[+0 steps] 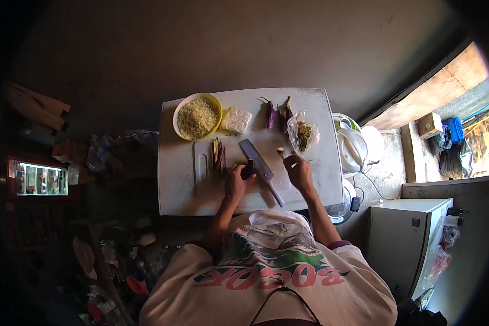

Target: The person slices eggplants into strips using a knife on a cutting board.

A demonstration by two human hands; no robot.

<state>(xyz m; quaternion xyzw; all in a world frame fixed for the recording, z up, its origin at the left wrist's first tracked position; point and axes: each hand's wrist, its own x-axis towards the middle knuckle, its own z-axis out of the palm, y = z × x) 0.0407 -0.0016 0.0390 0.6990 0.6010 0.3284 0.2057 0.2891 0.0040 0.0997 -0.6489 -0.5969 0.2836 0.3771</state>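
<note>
My left hand (237, 182) is closed around a dark eggplant piece (248, 170) over the cutting board (202, 185). In my right hand (299, 172), the fingers pinch a small dark piece with a pale end (281, 151), perhaps an eggplant end. Between the hands lies a knife (258, 162), its blade pointing away and its pale purple handle toward me. Long eggplant strips (219, 155) rest on the board left of the knife. Farther back are a purple eggplant (269, 113) and darker eggplants (285, 113).
A yellow bowl (219, 103) of pale chopped food stands at the table's back left, beside a plastic-wrapped white block (236, 120). A clear bag with green leaves (303, 134) sits at right. White appliances (353, 146) stand beyond the table (171, 201); a low white fridge (399, 233) is at lower right.
</note>
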